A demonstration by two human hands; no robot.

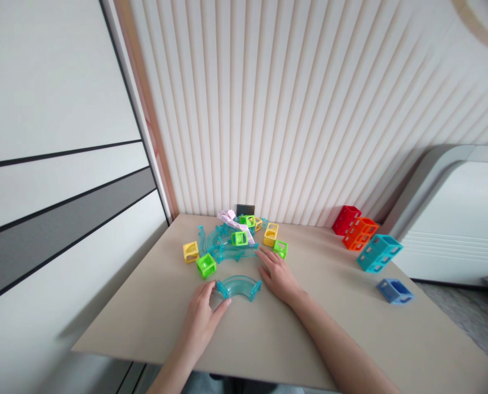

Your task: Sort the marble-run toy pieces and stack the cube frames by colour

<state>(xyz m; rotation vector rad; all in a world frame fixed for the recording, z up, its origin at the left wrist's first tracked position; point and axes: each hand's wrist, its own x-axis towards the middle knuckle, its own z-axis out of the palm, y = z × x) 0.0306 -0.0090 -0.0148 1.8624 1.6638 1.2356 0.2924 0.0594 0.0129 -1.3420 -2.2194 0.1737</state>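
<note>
My left hand (pixel 202 313) has its thumb and fingers around the left end of a curved, see-through teal track piece (pixel 239 284), which is near the front of the table. My right hand (pixel 280 279) lies low over the table with fingers stretched out. Its fingertips are at the right end of another teal track piece (pixel 238 252) in the pile; whether they touch it I cannot tell. Beside those fingers are a green cube frame (pixel 280 249) and a yellow cube frame (pixel 271 234). Another green cube frame (pixel 206 266) sits beyond my left hand, beside a yellow one (pixel 191 252).
A pale pink piece (pixel 227 217) and more green cubes (pixel 239 238) lie among the teal tracks. At the right stand red (pixel 346 220), orange (pixel 359 233) and teal (pixel 379 253) block stacks and a blue block (pixel 395 291). A ribbed wall (pixel 268 109) backs the table (pixel 145 323).
</note>
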